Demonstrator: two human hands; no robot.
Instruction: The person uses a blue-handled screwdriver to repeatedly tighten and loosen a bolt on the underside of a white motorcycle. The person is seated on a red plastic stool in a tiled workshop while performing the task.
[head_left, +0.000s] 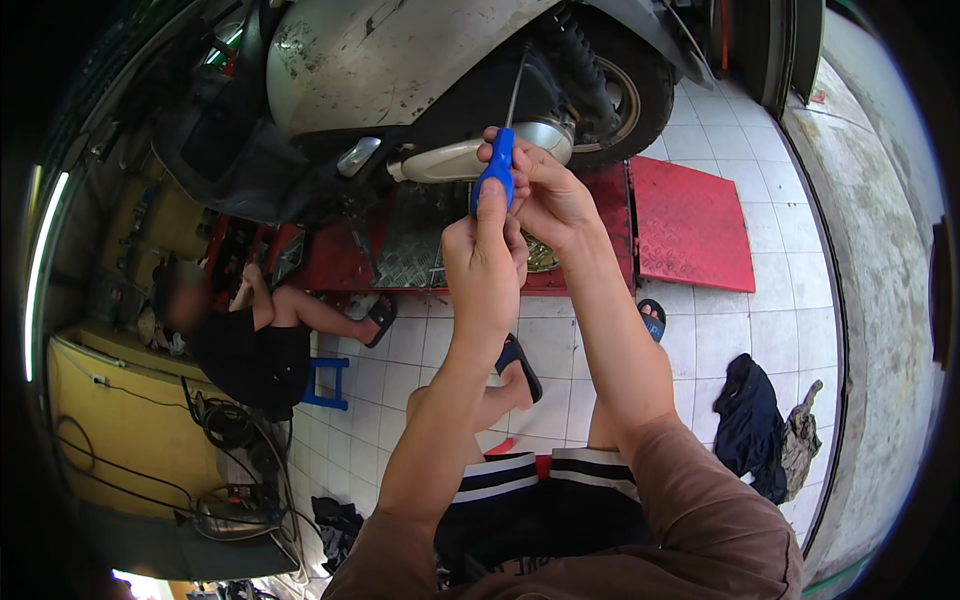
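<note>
A screwdriver (503, 152) with a blue handle and a long metal shaft points up and away from me. My left hand (485, 255) is wrapped round the lower part of the handle, thumb lying along it. Higher up, the fingers of my right hand (550, 190) pinch the same handle from the right. The shaft's tip reaches in front of the dark side of a scooter (400, 60), near its shock absorber (590, 75) and rear wheel (625, 105). Whether the tip touches anything I cannot tell. Behind my hands is the scooter's pale engine cover (440, 163).
The scooter stands on a red lift platform (340, 255) with a red ramp (692, 225) at its right. A person (240, 330) sits at the left by a blue stool (326, 383). Dark cloths (752, 425) lie on the tiled floor at right; hoses (225, 420) hang at left.
</note>
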